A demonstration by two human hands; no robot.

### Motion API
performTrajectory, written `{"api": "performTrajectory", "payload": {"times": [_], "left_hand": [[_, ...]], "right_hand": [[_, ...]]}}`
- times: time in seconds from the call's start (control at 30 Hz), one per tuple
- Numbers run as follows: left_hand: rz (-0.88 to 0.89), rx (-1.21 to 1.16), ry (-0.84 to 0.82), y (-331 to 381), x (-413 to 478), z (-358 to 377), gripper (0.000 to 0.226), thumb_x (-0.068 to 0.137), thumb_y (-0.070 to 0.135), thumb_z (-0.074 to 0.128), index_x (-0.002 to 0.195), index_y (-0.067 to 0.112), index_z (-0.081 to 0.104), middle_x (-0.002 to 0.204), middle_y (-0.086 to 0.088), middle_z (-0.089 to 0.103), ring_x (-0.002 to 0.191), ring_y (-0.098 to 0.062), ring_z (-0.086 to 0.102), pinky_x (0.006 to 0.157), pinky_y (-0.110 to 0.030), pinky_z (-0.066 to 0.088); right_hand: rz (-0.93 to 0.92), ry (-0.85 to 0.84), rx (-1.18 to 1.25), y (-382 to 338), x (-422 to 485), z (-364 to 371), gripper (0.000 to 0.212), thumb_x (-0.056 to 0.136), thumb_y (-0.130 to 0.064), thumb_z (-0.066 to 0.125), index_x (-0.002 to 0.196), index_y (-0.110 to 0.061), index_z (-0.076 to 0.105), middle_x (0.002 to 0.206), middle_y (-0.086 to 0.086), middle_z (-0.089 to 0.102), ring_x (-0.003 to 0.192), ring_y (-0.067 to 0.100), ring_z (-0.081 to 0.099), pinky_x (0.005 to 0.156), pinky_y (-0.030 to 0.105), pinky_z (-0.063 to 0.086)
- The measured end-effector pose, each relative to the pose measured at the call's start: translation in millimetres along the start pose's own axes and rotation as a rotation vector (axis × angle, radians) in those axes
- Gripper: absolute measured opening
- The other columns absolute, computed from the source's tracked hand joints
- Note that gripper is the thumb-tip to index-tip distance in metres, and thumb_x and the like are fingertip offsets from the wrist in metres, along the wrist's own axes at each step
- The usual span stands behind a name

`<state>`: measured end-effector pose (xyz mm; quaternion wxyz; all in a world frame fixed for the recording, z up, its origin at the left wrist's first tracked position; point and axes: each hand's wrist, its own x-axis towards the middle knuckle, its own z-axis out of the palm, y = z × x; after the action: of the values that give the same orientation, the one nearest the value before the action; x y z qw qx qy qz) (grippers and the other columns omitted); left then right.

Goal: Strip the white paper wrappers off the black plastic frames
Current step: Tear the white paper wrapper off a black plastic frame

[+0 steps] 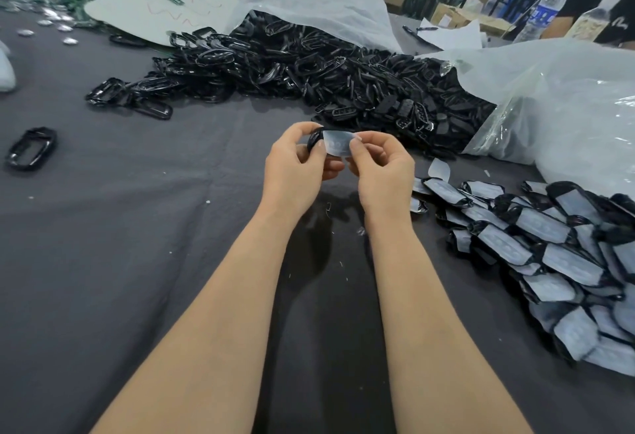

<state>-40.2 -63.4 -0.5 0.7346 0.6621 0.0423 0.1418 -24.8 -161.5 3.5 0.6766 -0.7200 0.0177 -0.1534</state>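
Left hand (295, 165) grips the frame (314, 140); right hand (381, 167) pinches its paper wrapper (338, 145), seemingly half off. Best peel steadily sideways, frame held firm.

Bare grey cloth (130, 227) lies open across the left, broken only by one loose frame (31, 148) at the far left. A heap of black frames (309, 69) blocks the far side. A pile of wrapped frames (549, 255), with a plastic bag (577, 114) behind it, crowds the right.

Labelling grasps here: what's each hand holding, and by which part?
Left hand grips the black frame at its left end; right hand pinches the white paper wrapper at its right edge, thumb against fingertips.
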Motion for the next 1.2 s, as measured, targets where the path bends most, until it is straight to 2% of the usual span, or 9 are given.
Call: {"api": "performTrajectory", "payload": {"times": [0.27, 0.33, 0.43, 0.6, 0.7, 0.83, 0.9, 1.03, 1.2], "left_hand": [[-0.004, -0.007, -0.023, 0.9, 0.1, 0.4, 0.020, 0.098, 0.006, 0.047, 0.108, 0.022, 0.053, 0.075, 0.001, 0.069, 0.068, -0.005, 0.070, 0.064, -0.016, 0.055], [-0.013, -0.017, -0.022, 0.8, 0.2, 0.5, 0.020, 0.098, 0.006, 0.047, 0.110, 0.021, 0.053, 0.075, 0.001, 0.069, 0.068, -0.005, 0.070, 0.064, -0.016, 0.055], [-0.021, -0.031, -0.029, 1.5, -0.2, 0.7, 0.020, 0.098, 0.006, 0.046, 0.110, 0.021, 0.053, 0.077, 0.000, 0.070, 0.069, -0.006, 0.070, 0.065, -0.017, 0.055], [-0.040, -0.093, -0.041, 3.1, -0.8, 0.4, 0.021, 0.098, 0.004, 0.045, 0.108, 0.021, 0.053, 0.075, 0.000, 0.068, 0.066, -0.004, 0.069, 0.066, -0.017, 0.056], [-0.046, -0.074, -0.041, 2.5, -1.3, 0.8, 0.020, 0.099, 0.004, 0.045, 0.111, 0.018, 0.052, 0.076, -0.001, 0.068, 0.065, -0.004, 0.069, 0.065, -0.017, 0.055], [-0.041, -0.026, -0.026, 1.8, -1.5, 0.5, 0.019, 0.099, 0.006, 0.046, 0.112, 0.019, 0.052, 0.079, -0.001, 0.069, 0.066, -0.004, 0.069, 0.062, -0.014, 0.053], [-0.045, -0.018, -0.020, 1.8, -1.5, 0.3, 0.019, 0.099, 0.006, 0.047, 0.111, 0.020, 0.052, 0.081, -0.001, 0.069, 0.068, -0.004, 0.070, 0.062, -0.014, 0.053], [-0.050, -0.005, -0.002, 1.3, -1.2, 0.2, 0.020, 0.098, 0.006, 0.046, 0.107, 0.023, 0.052, 0.084, -0.002, 0.069, 0.069, -0.005, 0.070, 0.064, -0.015, 0.055], [-0.078, -0.055, 0.018, 2.0, -0.4, -0.7, 0.020, 0.098, 0.005, 0.047, 0.107, 0.021, 0.054, 0.082, -0.003, 0.070, 0.068, -0.007, 0.071, 0.064, -0.015, 0.055]], "right_hand": [[-0.035, 0.056, 0.010, 2.8, -1.1, 3.3, 0.021, 0.090, -0.007, 0.062, 0.080, -0.025, 0.056, 0.078, 0.001, 0.059, 0.078, 0.016, 0.058, 0.085, 0.044, 0.051], [-0.011, 0.049, 0.052, 4.2, -0.4, 2.4, 0.020, 0.090, -0.007, 0.062, 0.086, -0.024, 0.053, 0.080, 0.002, 0.060, 0.077, 0.015, 0.058, 0.083, 0.039, 0.052], [0.111, 0.025, 0.209, 3.5, 2.6, 1.5, 0.017, 0.090, -0.006, 0.062, 0.095, -0.019, 0.052, 0.083, 0.002, 0.060, 0.072, 0.010, 0.058, 0.071, 0.024, 0.053], [0.331, -0.097, 0.440, -1.8, 6.9, -3.7, 0.007, 0.092, -0.006, 0.060, 0.088, -0.012, 0.059, 0.080, 0.001, 0.061, 0.066, 0.007, 0.057, 0.063, 0.017, 0.050], [0.224, -0.028, 0.281, -0.5, 5.4, -5.2, 0.011, 0.090, -0.006, 0.063, 0.091, -0.015, 0.056, 0.079, 0.001, 0.061, 0.068, 0.009, 0.059, 0.064, 0.019, 0.052], [-0.076, 0.062, -0.108, 2.5, -1.0, -1.0, 0.019, 0.088, -0.008, 0.065, 0.086, -0.020, 0.049, 0.079, 0.001, 0.060, 0.080, 0.021, 0.062, 0.082, 0.039, 0.054], [-0.137, 0.067, -0.181, 3.1, -1.8, 0.9, 0.017, 0.088, -0.009, 0.063, 0.082, -0.018, 0.051, 0.075, -0.003, 0.057, 0.076, 0.019, 0.060, 0.080, 0.037, 0.052], [-0.095, 0.067, -0.119, 3.8, 0.6, 3.1, 0.012, 0.089, -0.008, 0.063, 0.081, -0.014, 0.056, 0.079, -0.003, 0.057, 0.077, 0.012, 0.053, 0.078, 0.031, 0.047], [0.115, -0.042, 0.178, 3.9, 4.3, 2.5, 0.015, 0.091, -0.006, 0.060, 0.079, -0.014, 0.058, 0.077, 0.000, 0.058, 0.076, 0.018, 0.055, 0.074, 0.029, 0.049]]}}
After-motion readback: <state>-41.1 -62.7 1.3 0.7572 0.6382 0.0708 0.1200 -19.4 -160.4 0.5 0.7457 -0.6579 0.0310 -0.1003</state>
